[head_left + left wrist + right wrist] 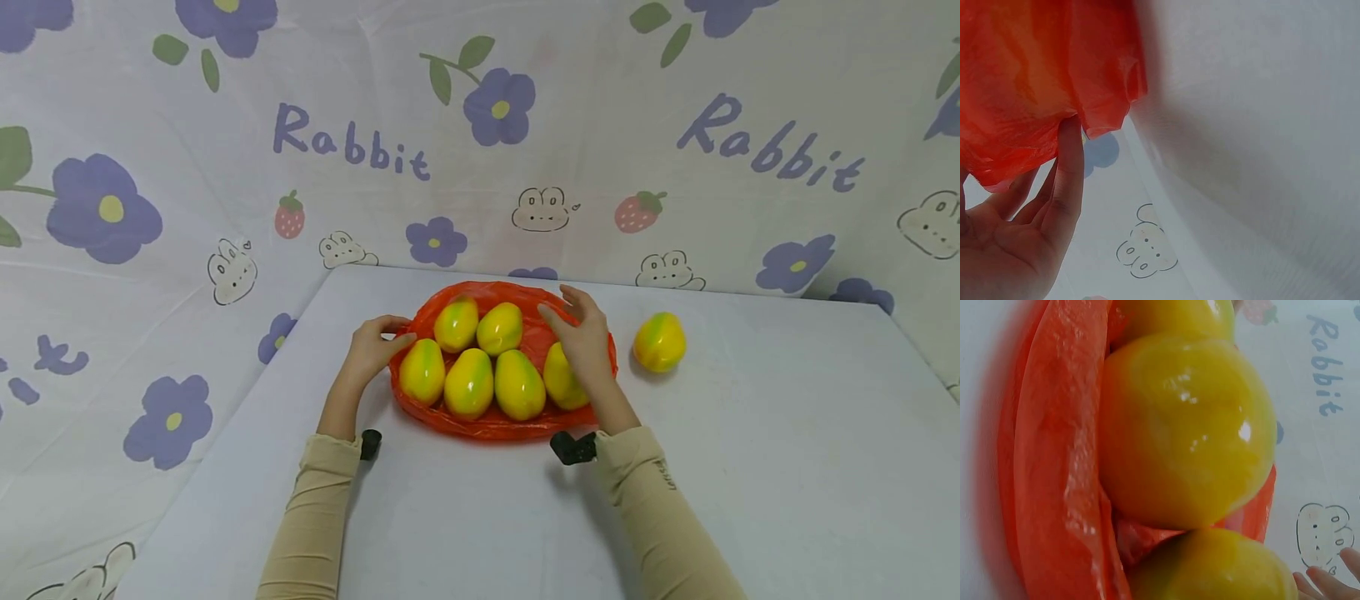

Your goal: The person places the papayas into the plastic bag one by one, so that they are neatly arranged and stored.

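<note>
A red plastic bag [480, 429] lies spread on the table with its edge rolled into a low rim. Several glossy yellow, green-streaked, mango-like fruits [469, 383] sit inside it. At the bag's left side my left hand [369, 354] grips the rim, thumb on the inside; in the left wrist view its fingers [1069, 169] touch the outside of the red plastic. My right hand [588, 342] hovers over the bag's right side, thumb and fingers apart, partly covering the rightmost fruit [562, 379]. The right wrist view shows a large fruit [1188, 431] beside the rim.
One more yellow fruit [660, 342] stands on the white table [787, 433], right of the bag. Behind the table hangs a white cloth [585, 133] printed with flowers and rabbits. A dark wrist camera mount [573, 447] juts from the right sleeve near the bag's front.
</note>
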`<state>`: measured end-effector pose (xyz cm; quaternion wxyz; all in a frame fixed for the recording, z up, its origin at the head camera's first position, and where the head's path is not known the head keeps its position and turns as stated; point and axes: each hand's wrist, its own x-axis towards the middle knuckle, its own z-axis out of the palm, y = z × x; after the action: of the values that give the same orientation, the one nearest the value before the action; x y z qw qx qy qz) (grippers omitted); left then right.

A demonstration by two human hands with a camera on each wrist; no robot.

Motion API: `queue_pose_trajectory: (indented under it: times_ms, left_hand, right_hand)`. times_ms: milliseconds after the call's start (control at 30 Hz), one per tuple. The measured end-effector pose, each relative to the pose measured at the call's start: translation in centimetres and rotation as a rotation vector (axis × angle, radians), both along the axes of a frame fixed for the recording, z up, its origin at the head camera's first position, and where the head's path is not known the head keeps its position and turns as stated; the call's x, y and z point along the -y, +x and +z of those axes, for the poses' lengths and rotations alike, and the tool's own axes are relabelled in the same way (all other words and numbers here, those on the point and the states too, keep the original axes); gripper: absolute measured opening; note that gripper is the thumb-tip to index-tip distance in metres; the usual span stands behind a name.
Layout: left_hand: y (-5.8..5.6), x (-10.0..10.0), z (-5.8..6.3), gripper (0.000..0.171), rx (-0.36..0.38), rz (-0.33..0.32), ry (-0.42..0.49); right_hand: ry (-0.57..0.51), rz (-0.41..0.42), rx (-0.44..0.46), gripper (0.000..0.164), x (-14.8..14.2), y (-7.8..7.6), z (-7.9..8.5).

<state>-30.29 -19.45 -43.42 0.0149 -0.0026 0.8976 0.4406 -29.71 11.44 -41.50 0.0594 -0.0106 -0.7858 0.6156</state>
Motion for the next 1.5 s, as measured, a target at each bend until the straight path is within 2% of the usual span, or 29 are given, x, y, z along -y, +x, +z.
queue_pose_trajectory:
  times_ms: [233, 367, 533, 1000, 1300, 1500]
  left_hand:
    - [0.1, -0.1, 0.0, 0.041, 0.004, 0.001, 0.001]
    - [0.1, -0.1, 0.0, 0.041, 0.005, 0.003, 0.000]
    - [0.0, 0.0, -0.1, 0.042, 0.006, 0.005, -0.007]
    - [0.1, -0.1, 0.0, 0.041, -0.011, 0.008, -0.015]
    - [0.1, -0.2, 0.0, 0.041, -0.008, 0.003, -0.009]
    - [0.2, -0.2, 0.0, 0.042, -0.004, -0.002, -0.002]
  right_hand:
    - [0.010, -0.032, 0.028, 0.061, -1.2, 0.1, 0.0]
    - [-0.010, -0.043, -0.021, 0.060, -1.9, 0.2, -0.1]
    - [-0.025, -0.066, -0.034, 0.059, -2.9, 0.2, -0.2]
    - [-0.032, -0.162, 0.016, 0.058, -5.1, 0.8, 0.2]
    - [0.000, -0.207, 0.035, 0.059, -6.7, 0.8, -0.3]
    - [-0.010, -0.239, -0.019, 0.057, -7.5, 1.0, -0.3]
